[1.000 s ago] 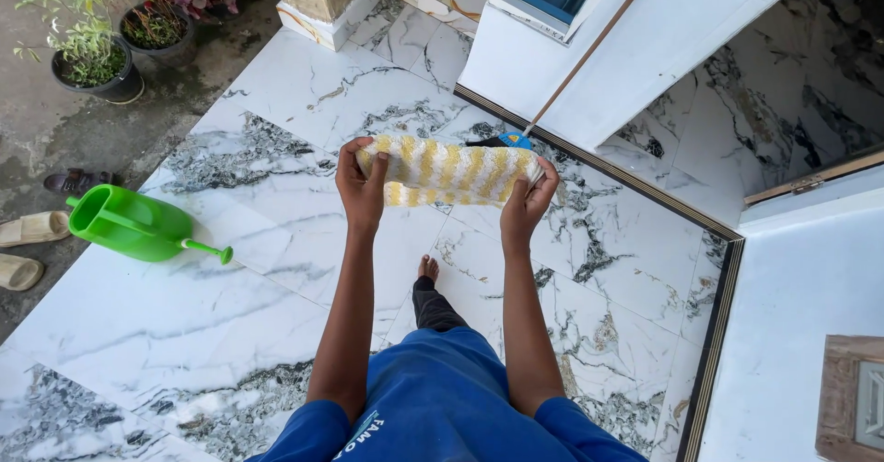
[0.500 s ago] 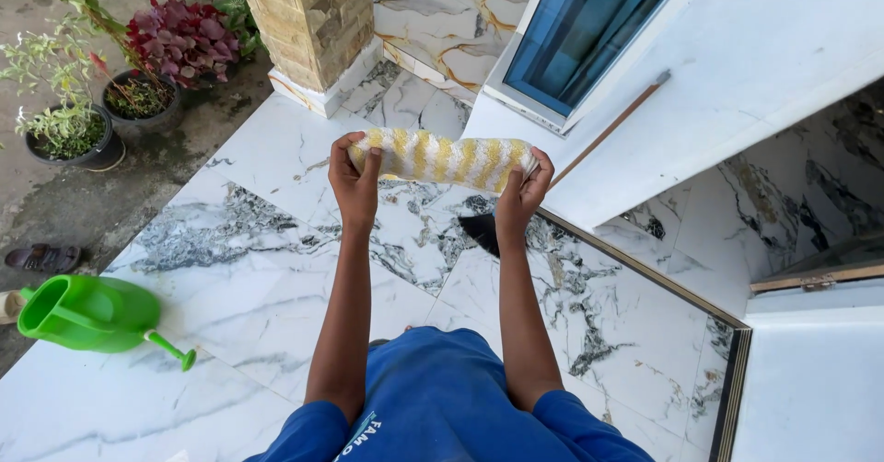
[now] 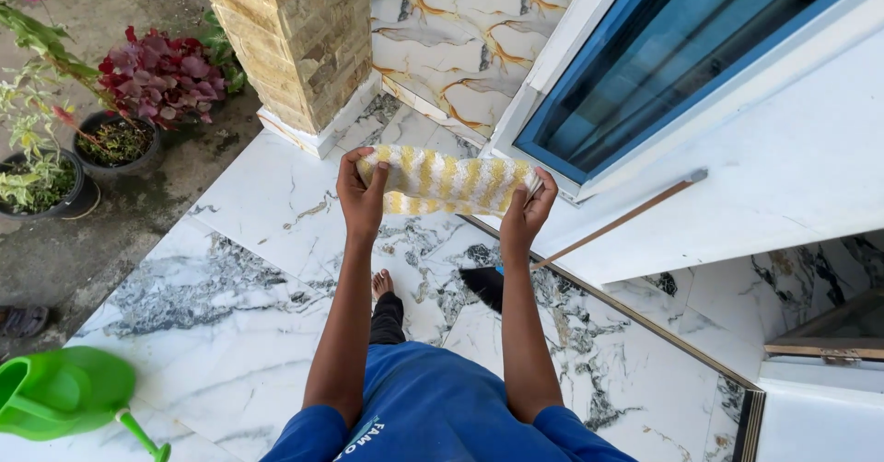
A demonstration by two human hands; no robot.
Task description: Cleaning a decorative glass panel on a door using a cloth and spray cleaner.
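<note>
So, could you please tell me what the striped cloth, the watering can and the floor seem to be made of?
Striped cloth: probably soft, looped textile, judging by its fuzzy yellow and white ribs. Watering can: likely moulded plastic, smooth and uniformly bright green. Floor: glossy white tiles with grey veining and visible joints, marble or marble-look ceramic.

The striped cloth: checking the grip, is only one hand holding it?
No, the left hand and right hand each grip one end of the cloth.

top: blue short-sleeved shirt [image 3: 442,407], white lettering | legs: dark trousers [image 3: 387,319] | arms bare | foot [image 3: 381,284] bare
</note>
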